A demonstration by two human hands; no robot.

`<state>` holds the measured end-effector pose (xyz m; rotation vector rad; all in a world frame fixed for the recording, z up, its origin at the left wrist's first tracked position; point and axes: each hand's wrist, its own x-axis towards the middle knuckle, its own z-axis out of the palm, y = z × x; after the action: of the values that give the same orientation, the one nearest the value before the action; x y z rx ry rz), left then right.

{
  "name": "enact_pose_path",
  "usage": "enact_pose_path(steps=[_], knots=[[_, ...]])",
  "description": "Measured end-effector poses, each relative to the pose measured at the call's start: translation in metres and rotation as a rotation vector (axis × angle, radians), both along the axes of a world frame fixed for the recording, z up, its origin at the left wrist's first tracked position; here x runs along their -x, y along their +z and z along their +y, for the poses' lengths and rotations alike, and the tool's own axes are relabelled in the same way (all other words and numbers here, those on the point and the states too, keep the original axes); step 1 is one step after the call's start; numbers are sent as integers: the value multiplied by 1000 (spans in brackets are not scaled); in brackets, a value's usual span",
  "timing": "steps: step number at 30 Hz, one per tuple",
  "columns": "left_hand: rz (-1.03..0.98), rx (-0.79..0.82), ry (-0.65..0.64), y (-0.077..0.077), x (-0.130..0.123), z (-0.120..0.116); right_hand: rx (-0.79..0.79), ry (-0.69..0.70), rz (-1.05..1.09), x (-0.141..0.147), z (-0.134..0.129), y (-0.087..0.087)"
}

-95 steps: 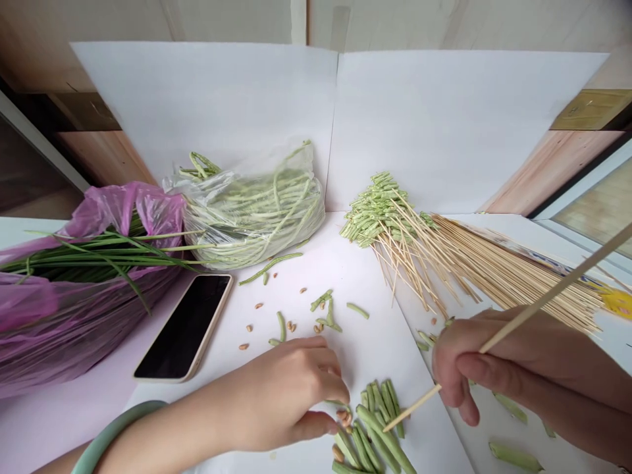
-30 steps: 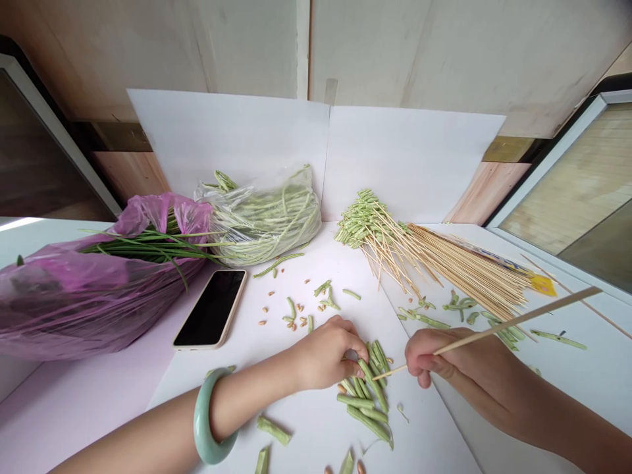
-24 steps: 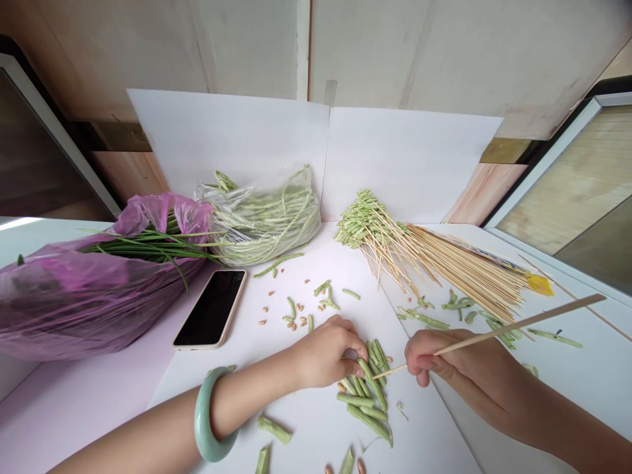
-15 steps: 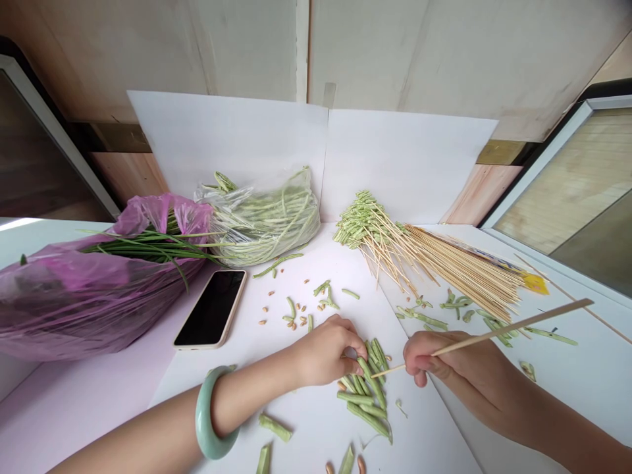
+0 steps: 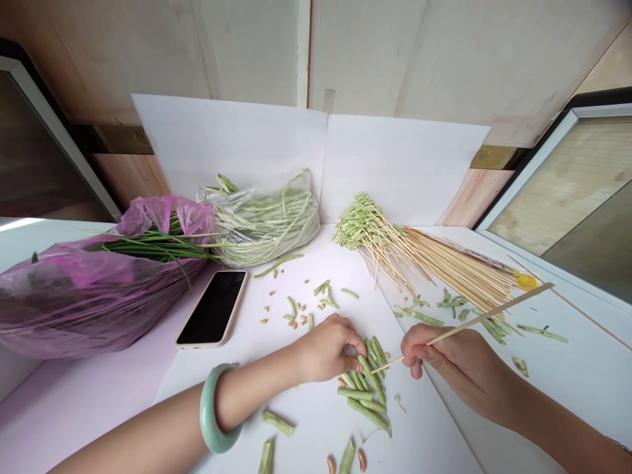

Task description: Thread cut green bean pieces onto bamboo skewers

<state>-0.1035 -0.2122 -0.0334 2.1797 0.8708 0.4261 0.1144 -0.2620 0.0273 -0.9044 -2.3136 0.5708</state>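
My left hand (image 5: 332, 347), with a pale green bangle (image 5: 210, 408) on its wrist, pinches a cut green bean piece (image 5: 371, 380) between thumb and fingers. A thin bamboo skewer (image 5: 486, 316) is gripped in my right hand (image 5: 447, 359), slanting down to the left. Its tip meets the side of the pinched piece, or lies just in front of it; I cannot tell whether it has gone in. Several more cut bean pieces (image 5: 366, 413) lie in a small pile under and beside my left fingers.
Skewered bean bundles (image 5: 363, 220) lie at the back beside loose skewers (image 5: 459, 270). A clear bag of long beans (image 5: 266, 224), a purple bag of green stalks (image 5: 99, 296) and a phone (image 5: 212, 309) occupy the left. Bean scraps (image 5: 454, 303) and loose seeds (image 5: 296, 319) are scattered about.
The skewer's upper end has swung to the left, and my right hand has shifted slightly left and up. My left hand keeps its pinch on the bean piece. The view has shifted slightly.
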Motion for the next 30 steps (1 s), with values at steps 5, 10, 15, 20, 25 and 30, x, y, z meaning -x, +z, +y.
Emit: enact_pose_path(steps=[5, 10, 15, 20, 25, 30], knots=[[0, 6, 11, 1, 0, -1, 56, -30, 15, 0, 0, -5], [-43, -3, -18, 4, 3, -1, 45, -103, 167, -1, -1, -8], [-153, 32, -58, 3, 8, 0, -16, -270, 334, -13, -9, -4], [-167, 49, -94, 4, 12, 4, 20, -315, 394, -17, -17, -3], [-148, 51, -119, 6, 18, 7, 36, -335, 358, -12, -14, -1], [-117, -18, -103, 7, 18, 3, -18, -438, 363, -20, -9, 1]])
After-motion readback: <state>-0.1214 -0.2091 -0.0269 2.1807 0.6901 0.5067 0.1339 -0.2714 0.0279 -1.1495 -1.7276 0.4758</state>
